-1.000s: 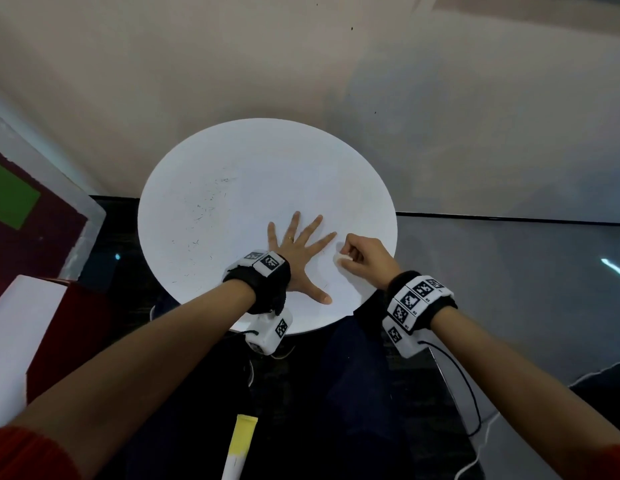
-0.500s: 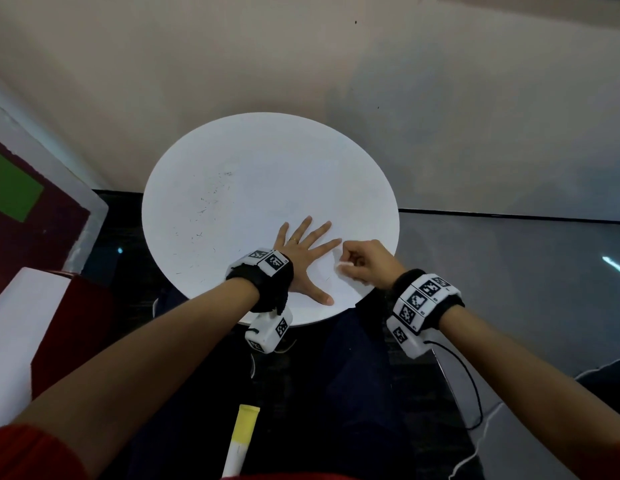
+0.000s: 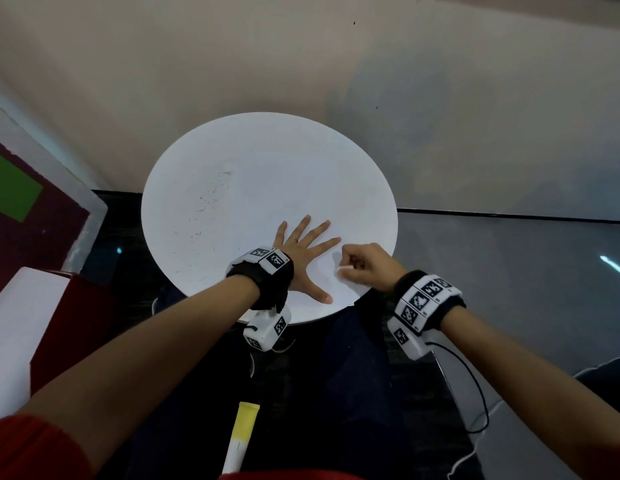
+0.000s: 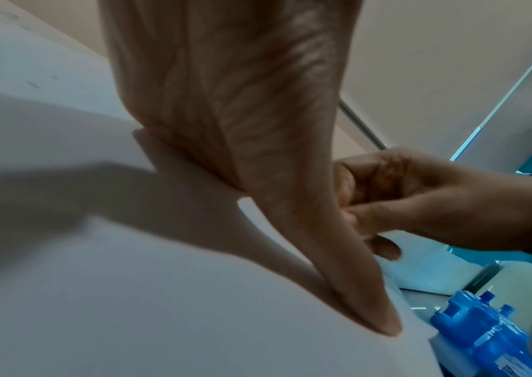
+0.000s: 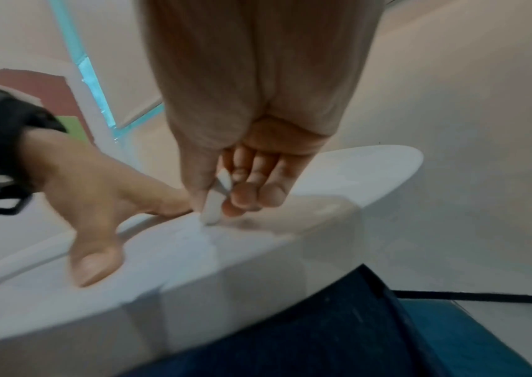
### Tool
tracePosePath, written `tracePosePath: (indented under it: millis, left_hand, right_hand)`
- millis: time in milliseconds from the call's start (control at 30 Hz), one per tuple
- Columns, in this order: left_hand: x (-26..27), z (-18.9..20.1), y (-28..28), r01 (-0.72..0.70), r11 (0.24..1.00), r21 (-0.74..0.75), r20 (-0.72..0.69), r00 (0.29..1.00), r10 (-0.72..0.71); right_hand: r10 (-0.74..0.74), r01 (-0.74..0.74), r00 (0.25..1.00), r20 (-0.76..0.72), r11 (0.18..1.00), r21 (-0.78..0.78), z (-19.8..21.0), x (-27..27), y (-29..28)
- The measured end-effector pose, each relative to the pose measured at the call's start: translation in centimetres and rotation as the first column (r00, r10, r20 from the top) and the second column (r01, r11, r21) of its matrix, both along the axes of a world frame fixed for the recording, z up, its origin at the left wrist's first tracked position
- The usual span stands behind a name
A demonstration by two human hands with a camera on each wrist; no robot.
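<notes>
While the left hand (image 3: 301,261) lies flat, fingers spread, at the near edge of the surface (image 3: 249,174), the right hand (image 3: 369,268) beside it pinches a white stick (image 5: 213,206).

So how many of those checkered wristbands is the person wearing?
2. One wristband sits behind the left hand, flat on the round table; the other sits behind the right hand, which pinches a small white piece.

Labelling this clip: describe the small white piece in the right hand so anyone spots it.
Find the round white table. At its near edge the right hand pinches a stubby white piece, tip touching paper. The flat left hand holds nothing.
</notes>
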State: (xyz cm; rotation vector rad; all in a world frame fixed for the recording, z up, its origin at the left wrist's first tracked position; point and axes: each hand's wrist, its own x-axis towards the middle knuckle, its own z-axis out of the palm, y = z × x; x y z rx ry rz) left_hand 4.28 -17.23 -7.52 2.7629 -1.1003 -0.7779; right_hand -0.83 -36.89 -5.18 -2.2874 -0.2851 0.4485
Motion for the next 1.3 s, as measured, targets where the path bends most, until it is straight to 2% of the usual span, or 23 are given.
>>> tracePosePath:
  millis: [67,200,233,333,367,500,633,667,800,933,1000,1067,1133,1200,1233,1300]
  left_hand:
    - [-0.1,0.0,0.0,-0.002,1.000,0.001,-0.003,1.000,0.002]
    - [-0.1,-0.1,0.1,-0.006,1.000,-0.015,0.008,1.000,0.006]
    - [-0.1,-0.1,0.1,-0.004,1.000,-0.017,0.007,1.000,0.004]
    - [-0.1,-0.1,0.1,0.002,1.000,-0.004,0.008,1.000,-0.002]
    - [-0.1,-0.1,0.1,0.003,1.000,-0.003,0.007,1.000,-0.003]
    - [-0.1,-0.3,0.1,-0.003,1.000,-0.022,0.010,1.000,0.003]
    - [0.0,-0.4,0.1,-0.001,1.000,-0.013,0.014,1.000,0.001]
    - [0.0,-0.4,0.1,-0.002,1.000,-0.013,0.013,1.000,0.002]
    - [-0.1,-0.4,0.1,-0.004,1.000,-0.021,0.019,1.000,0.004]
    - [0.0,-0.4,0.1,0.000,1.000,-0.007,0.014,1.000,0.000]
    - [0.0,-0.3,0.2,-0.001,1.000,-0.021,0.009,1.000,0.002]
    - [-0.1,-0.3,0.3,-0.005,0.999,-0.032,0.006,1.000,0.005]
    - [0.0,-0.4,0.2,-0.003,1.000,-0.023,0.010,1.000,0.003]
    - [0.0,-0.3,0.2,-0.002,1.000,-0.008,0.006,1.000,0.002]
    - [0.0,-0.3,0.2,-0.004,1.000,-0.009,0.001,1.000,0.004]
    - [-0.1,-0.3,0.2,-0.007,1.000,-0.014,0.000,1.000,0.007]
  right_hand:
    - [-0.055,0.055,0.998,0.027,0.998,0.016,-0.3,0.0,0.1]
    - [0.132,-0.132,0.979,-0.155,0.991,0.012,0.3,-0.9,0.3]
    - [0.118,-0.117,0.981,-0.151,0.993,0.020,0.5,-0.3,0.3]
    - [-0.040,0.041,0.999,-0.019,0.998,0.049,0.7,1.3,1.0]
    - [-0.044,0.045,0.999,-0.018,0.997,0.055,0.5,1.1,1.1]
    - [0.138,-0.135,0.978,-0.154,0.990,0.030,1.0,0.3,1.5]
    - [-0.005,0.004,1.000,0.028,1.000,0.014,0.7,1.8,1.9]
    - [-0.005,0.004,1.000,0.029,1.000,0.016,0.3,1.4,1.9]
    - [0.142,-0.144,0.987,-0.076,0.990,-0.016,0.3,0.3,1.9]
    - [-0.038,0.039,0.998,0.052,0.999,-0.030,0.4,1.9,1.3]
    - [0.034,-0.033,0.999,0.020,0.998,-0.047,0.4,1.1,1.1]
    - [0.114,-0.118,0.990,-0.081,0.992,-0.040,0.8,0.8,0.8]
    - [0.034,-0.034,0.997,-0.073,0.999,0.002,0.9,1.5,0.3]
    - [-0.072,0.072,0.997,-0.003,0.997,0.031,0.4,1.6,0.1]
    - [-0.081,0.081,0.997,0.007,0.996,0.034,0.0,1.1,0.0]
    - [0.001,0.000,0.999,-0.033,1.000,0.027,-0.2,-0.2,0.1]
